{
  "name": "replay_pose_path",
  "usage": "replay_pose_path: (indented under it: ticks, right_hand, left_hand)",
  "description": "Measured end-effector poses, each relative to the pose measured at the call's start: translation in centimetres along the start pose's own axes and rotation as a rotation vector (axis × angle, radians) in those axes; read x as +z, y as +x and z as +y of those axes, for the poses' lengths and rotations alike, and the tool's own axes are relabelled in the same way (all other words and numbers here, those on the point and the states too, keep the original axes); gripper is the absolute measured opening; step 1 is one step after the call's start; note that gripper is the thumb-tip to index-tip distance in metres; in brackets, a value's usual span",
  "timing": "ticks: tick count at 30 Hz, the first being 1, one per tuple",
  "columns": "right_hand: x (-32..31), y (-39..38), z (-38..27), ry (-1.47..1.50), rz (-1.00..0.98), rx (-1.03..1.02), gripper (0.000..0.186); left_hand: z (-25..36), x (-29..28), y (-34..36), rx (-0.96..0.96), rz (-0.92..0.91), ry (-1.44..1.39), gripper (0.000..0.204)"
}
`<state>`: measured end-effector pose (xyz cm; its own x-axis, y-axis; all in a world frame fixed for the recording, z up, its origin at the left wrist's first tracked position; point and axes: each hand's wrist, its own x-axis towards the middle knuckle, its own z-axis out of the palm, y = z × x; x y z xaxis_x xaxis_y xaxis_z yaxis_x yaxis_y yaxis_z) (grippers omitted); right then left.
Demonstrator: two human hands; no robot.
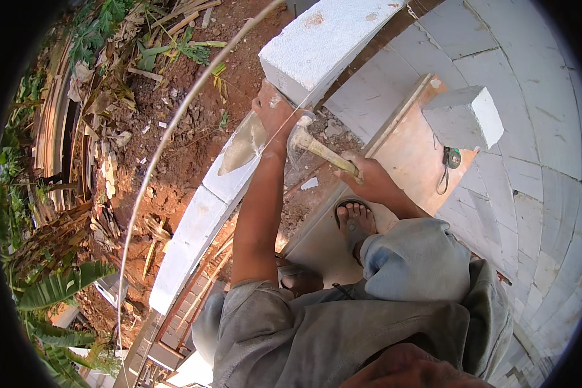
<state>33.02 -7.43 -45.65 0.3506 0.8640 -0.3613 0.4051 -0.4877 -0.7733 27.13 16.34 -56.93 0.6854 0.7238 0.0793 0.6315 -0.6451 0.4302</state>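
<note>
My right hand (367,180) is wrapped round the end of a wooden-handled hammer (326,154). The metal head of that hammer is close beside my left wrist, and a blur surrounds it. My left hand (277,119) is at the near end of a large white block (330,42), on the wall's left side; how its fingers are bent does not show clearly. Just below that hand, a patch of grey mortar (244,147) covers the top of the white block wall (191,239). A thin string (284,123) crosses by the left hand.
I stand in sandals on a board platform (394,155). On its right lie a loose white block (462,118) and a tape measure (452,158). A pale block wall (524,129) curves along the right. Reddish soil, planks (52,129) and banana leaves (64,284) are left, behind a pale cord (168,136).
</note>
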Motion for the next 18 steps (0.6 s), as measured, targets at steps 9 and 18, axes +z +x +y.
replay_pose_path:
  ticks: [9,18]
  right_hand:
    - [-0.5,5.1,-5.5,0.055,-0.193,0.015,0.043]
    - [-0.2,4.7,-5.5,0.019,-0.134,0.063,0.043]
  left_hand:
    - [-1.0,1.4,0.0,0.061,0.045,-0.147,0.087]
    - [0.8,-0.6,-0.6,0.078,0.083,-0.102,0.075]
